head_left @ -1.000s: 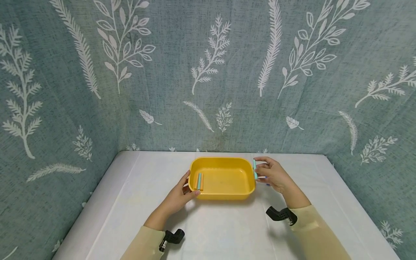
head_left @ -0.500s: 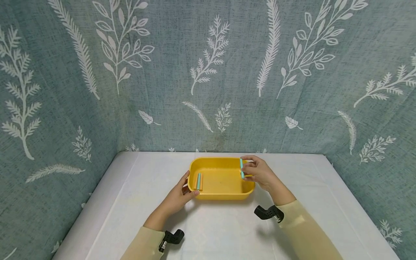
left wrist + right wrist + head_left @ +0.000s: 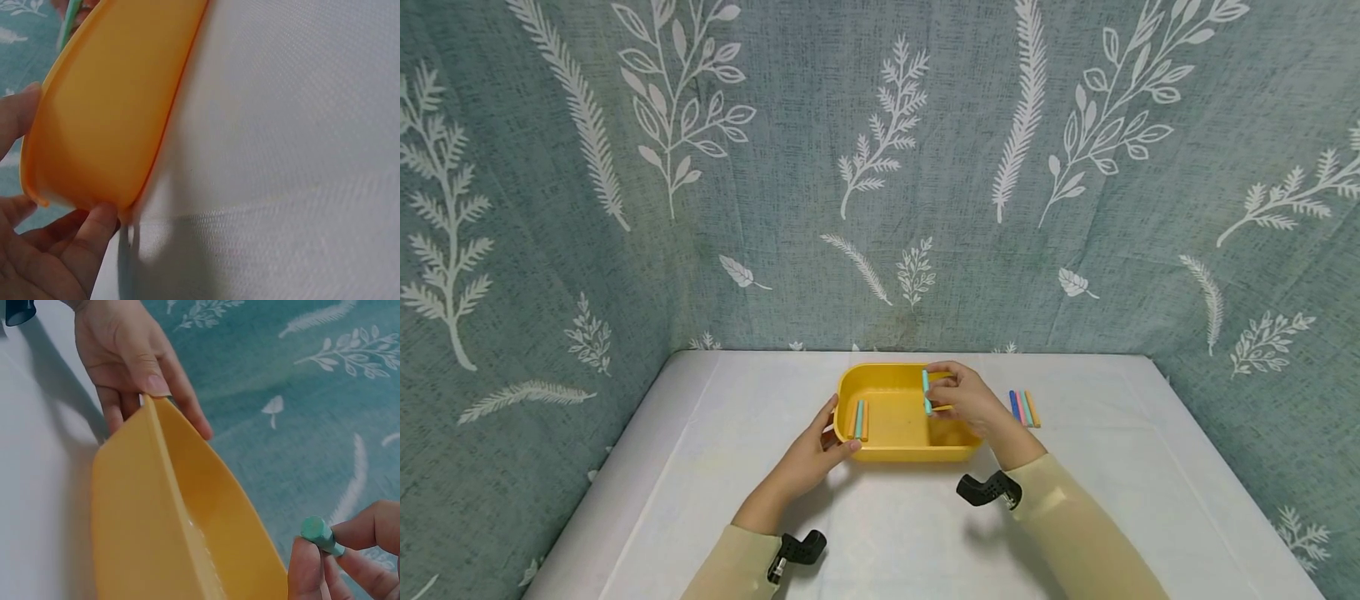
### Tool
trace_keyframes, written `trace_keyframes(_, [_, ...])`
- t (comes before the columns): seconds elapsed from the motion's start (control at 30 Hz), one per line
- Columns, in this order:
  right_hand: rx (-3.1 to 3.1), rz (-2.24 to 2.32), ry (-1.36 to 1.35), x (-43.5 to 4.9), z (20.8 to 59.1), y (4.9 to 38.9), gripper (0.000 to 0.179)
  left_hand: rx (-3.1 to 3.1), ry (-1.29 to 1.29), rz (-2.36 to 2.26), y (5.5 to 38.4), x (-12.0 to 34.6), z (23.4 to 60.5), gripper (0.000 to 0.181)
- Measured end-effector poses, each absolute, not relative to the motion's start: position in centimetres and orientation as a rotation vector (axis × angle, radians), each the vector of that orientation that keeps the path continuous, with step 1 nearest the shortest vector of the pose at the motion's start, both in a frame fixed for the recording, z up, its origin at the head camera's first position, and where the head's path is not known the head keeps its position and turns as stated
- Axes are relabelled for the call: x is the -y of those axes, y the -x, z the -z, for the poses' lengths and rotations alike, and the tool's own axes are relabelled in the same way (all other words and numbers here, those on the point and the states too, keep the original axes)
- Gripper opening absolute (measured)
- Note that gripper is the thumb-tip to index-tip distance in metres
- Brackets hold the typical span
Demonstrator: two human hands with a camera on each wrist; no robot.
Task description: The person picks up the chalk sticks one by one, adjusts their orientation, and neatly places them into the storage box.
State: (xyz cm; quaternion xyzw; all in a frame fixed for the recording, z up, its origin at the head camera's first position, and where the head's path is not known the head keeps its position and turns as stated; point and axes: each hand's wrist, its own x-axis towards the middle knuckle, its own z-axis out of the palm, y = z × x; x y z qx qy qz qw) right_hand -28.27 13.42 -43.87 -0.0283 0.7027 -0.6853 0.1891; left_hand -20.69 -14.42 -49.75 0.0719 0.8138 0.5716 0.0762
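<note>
My right hand point(image 3: 964, 402) pinches a mint-green chalk stick point(image 3: 927, 392) upright over the right half of a yellow plastic tub point(image 3: 917, 454). In the right wrist view the green chalk point(image 3: 317, 531) sits between thumb and fingertips, its round end facing the camera. Gripping the tub's left end is my left hand point(image 3: 811, 454), thumb at the front corner and fingers around the side. Inside the tub at the left lie a mint chalk stick point(image 3: 859, 419) and two orange ones, side by side. The left wrist view shows the tub's outer wall point(image 3: 106, 106) with fingers against it.
Right of the tub, several chalk sticks lie in a row on the white tablecloth point(image 3: 895, 533): blue point(image 3: 1014, 405), pink, mint and orange point(image 3: 1033, 408). A teal curtain point(image 3: 880, 250) with white leaf prints hangs behind and at both sides.
My right hand has carried the mint chalk leftward from beside the tub's right rim to over its inside, uncovering the row of chalk on the table. The left hand has stayed on the tub.
</note>
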Motion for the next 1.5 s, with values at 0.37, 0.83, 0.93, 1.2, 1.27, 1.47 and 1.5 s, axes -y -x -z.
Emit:
trace_keyframes(0.37, [-1.991,1.898,0.038,-10.8,44.7,28.6,0.046,-2.45,-0.185,-1.703,20.7,14.4,49.6,0.093])
trace_keyframes(0.83, [-2.01,1.8,0.002,-7.7,46.5,29.2,0.044,-2.417,-0.213,-1.722,20.7,14.5,49.9,0.091])
trace_keyframes(0.93, [-2.011,1.782,-0.011,-7.3,46.6,29.2,0.044,-2.425,-0.217,-1.718,20.8,14.5,50.0,0.091])
trace_keyframes(1.2, [-2.082,1.705,-0.053,-6.3,47.0,29.5,0.042,-2.431,-0.213,-1.716,20.7,14.5,49.9,0.092])
trace_keyframes(1.27, [-2.116,1.668,-0.059,-6.0,47.2,29.6,0.042,-2.433,-0.211,-1.716,20.7,14.5,49.9,0.091])
trace_keyframes(1.47, [-2.176,1.588,-0.064,-5.3,47.7,29.8,0.041,-2.439,-0.209,-1.718,20.7,14.5,49.9,0.091])
trace_keyframes(1.5, [-2.178,1.583,-0.069,-5.2,47.8,29.9,0.04,-2.438,-0.21,-1.718,20.7,14.5,49.9,0.091])
